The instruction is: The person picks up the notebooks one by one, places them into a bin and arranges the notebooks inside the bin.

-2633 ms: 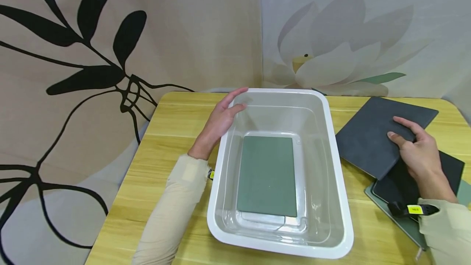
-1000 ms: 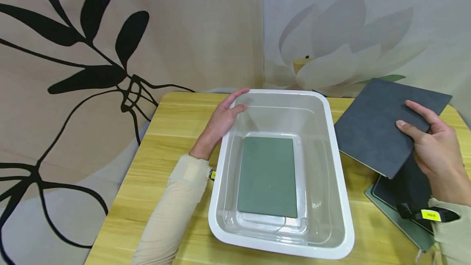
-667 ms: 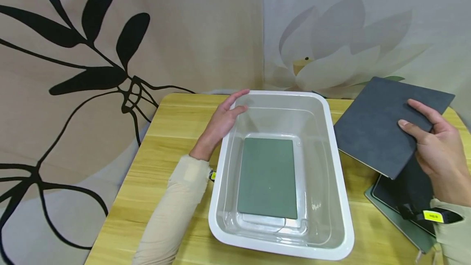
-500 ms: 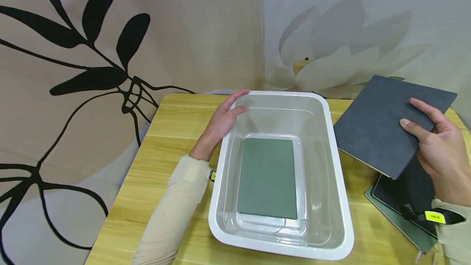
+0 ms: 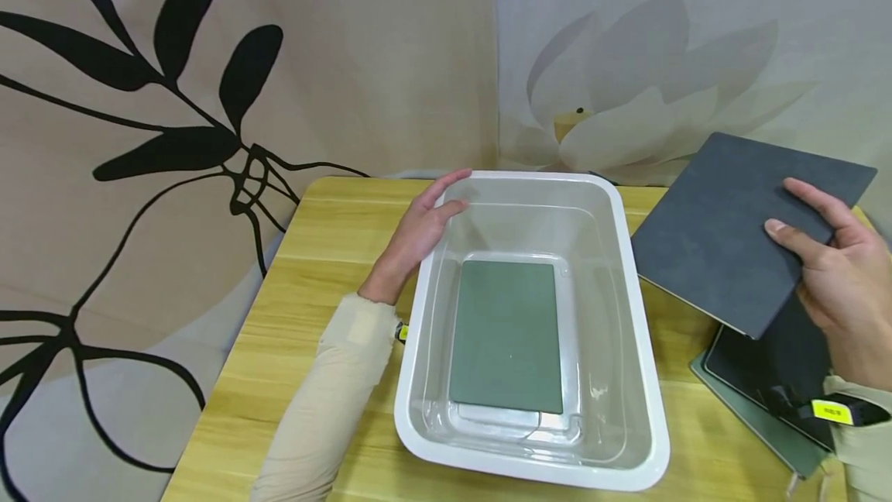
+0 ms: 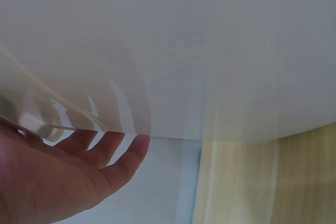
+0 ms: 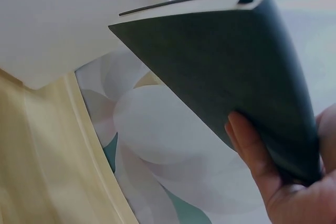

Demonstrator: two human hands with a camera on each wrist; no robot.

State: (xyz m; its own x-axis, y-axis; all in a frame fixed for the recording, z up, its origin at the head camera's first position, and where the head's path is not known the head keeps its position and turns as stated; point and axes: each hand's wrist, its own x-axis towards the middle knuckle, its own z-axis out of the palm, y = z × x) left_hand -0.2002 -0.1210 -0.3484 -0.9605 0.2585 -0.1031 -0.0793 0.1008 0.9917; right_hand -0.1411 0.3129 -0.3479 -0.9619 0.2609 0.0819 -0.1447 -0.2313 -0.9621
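My right hand (image 5: 846, 285) grips a dark blue-grey notebook (image 5: 725, 231), thumb and index finger on its cover. In the right wrist view the notebook (image 7: 205, 66) is raised off the table, its white page edges showing and more fingers on its other face. A white plastic basin (image 5: 644, 378) stands on the table. At its far left corner my left hand (image 5: 411, 238) holds the rim, thumb inside; the left wrist view shows the other fingers against its outer wall. A green notebook (image 5: 507, 335) lies flat on the basin's floor.
Right of the basin a black notebook (image 5: 756, 366) lies on a green notebook (image 5: 770, 436) with a ribbon hanging out, partly hidden by my right hand and the held notebook. The wooden table (image 5: 334, 254) meets walls with plant and flower prints.
My right hand has lifted the dark blue-grey notebook up and to the right, uncovering more of the black notebook beneath. My left hand and the basin have stayed nearly still.
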